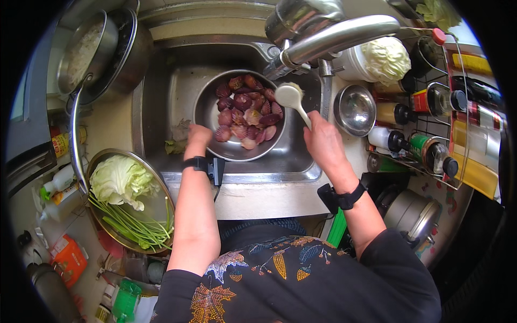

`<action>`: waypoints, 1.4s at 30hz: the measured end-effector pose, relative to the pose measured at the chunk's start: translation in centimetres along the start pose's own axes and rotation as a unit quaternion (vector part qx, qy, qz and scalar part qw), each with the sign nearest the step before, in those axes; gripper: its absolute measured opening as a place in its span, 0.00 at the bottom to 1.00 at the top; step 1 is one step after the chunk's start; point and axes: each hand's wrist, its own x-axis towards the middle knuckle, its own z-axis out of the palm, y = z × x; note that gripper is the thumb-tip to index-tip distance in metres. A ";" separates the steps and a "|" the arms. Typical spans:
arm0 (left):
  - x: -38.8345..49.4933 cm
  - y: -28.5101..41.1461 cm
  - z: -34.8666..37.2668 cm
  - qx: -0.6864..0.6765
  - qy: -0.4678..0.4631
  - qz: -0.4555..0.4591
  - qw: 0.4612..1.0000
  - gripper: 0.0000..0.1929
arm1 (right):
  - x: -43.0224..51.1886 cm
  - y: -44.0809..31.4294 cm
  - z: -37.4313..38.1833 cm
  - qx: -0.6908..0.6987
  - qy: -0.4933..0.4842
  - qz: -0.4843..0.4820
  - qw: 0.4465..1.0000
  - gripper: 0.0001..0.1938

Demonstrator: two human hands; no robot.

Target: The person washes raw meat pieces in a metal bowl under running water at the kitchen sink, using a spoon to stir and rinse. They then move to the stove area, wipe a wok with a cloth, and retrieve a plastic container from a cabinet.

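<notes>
A stainless steel bowl [202,117] stands in the metal sink [161,101], with many reddish-purple scallops [244,105] in it. At the bowl's left rim is my left hand [200,135], its fingers curled; whether something is between them is hidden. Wilted leaf scraps [175,147] lie on the sink floor beside it. My right hand [325,137] grips the white handle of a round-headed scrub brush [288,96]. The brush head hangs over the bowl's right rim, its pale bristles mostly turned away from me.
A chrome faucet [343,38] arches over the sink's back right. To the right are a small metal bowl [355,110], a cabbage [385,59] and a bottle rack [448,121]. On the left, a pan of lettuce and green stalks [131,152] sits below stacked pots [133,60].
</notes>
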 end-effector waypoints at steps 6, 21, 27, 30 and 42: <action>-2.5 0.0 -1.4 0.188 -0.112 0.126 0.968 0.25 | 5.7 0.0 -6.7 -0.227 0.165 -0.155 0.947 0.02; -15.0 -13.2 0.2 0.134 0.274 0.463 0.832 0.21 | 4.0 0.5 -3.2 -0.182 0.163 -0.074 0.967 0.03; -14.9 -14.0 0.2 0.103 0.278 0.531 0.794 0.25 | 4.0 1.0 5.1 0.061 -0.096 -0.001 0.994 0.18; -15.0 -14.2 0.0 0.076 0.264 0.540 0.796 0.26 | 8.6 1.7 9.8 0.035 -0.024 -0.087 0.995 0.18; -15.0 -14.4 -0.1 0.047 0.247 0.536 0.806 0.25 | 9.1 -1.7 15.3 -0.125 -0.108 -0.197 0.966 0.14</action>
